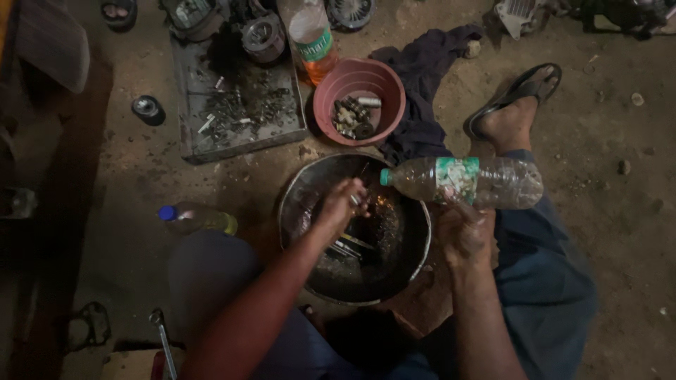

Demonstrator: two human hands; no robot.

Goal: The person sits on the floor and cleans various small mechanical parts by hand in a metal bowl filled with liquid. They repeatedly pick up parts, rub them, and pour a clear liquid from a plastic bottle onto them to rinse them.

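Two hands: over dark round metal basin (296, 204).
Right hand (465, 236): gripped clear plastic bottle (465, 181), tilted, cap toward left.
Left hand (343, 203): pinched small metal part (355, 200).
Advice: trickle slowly, keep part low.

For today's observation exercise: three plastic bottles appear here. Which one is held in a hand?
The clear bottle with the green label, held sideways by the right hand over the metal basin; the others rest untouched.
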